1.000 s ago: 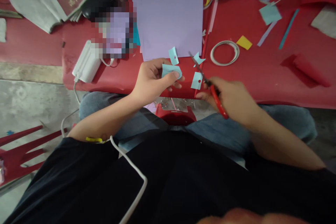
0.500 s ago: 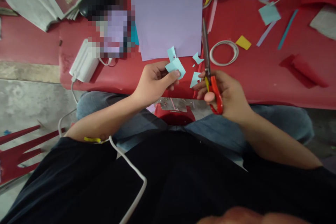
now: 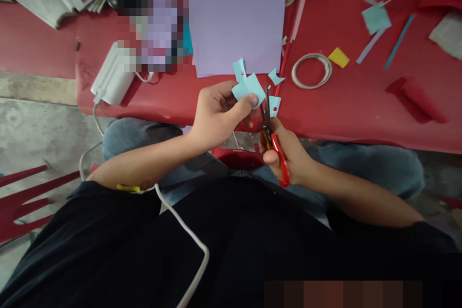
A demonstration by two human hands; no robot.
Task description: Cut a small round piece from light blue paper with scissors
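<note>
Between thumb and fingers, my left hand (image 3: pixel 222 113) pinches a piece of light blue paper (image 3: pixel 249 87) above the table's front edge. My right hand (image 3: pixel 288 147) grips a pair of red-handled scissors (image 3: pixel 276 147) by the loops. The scissor blades are parted and point away from me, close to the right edge of the held paper. Just beyond the blades, a light blue scrap with a dark spot (image 3: pixel 274 105) lies at the table edge. Another small light blue scrap (image 3: pixel 275 77) rests behind it. A further light blue piece with a spot (image 3: pixel 239 71) shows behind the held paper.
Purple sheets (image 3: pixel 240 19) lie on the red table (image 3: pixel 361 110). To the right are a roll of tape (image 3: pixel 311 71), a yellow scrap (image 3: pixel 339 57) and a rolled red piece (image 3: pixel 422 100). A white power bank (image 3: pixel 115 77) with a cable sits at the left, near a pixelated area.
My right hand has moved left and toward me with the scissors, and the blades have parted beside the paper. My left hand still holds the paper, slightly farther right. The view has shifted a little.
</note>
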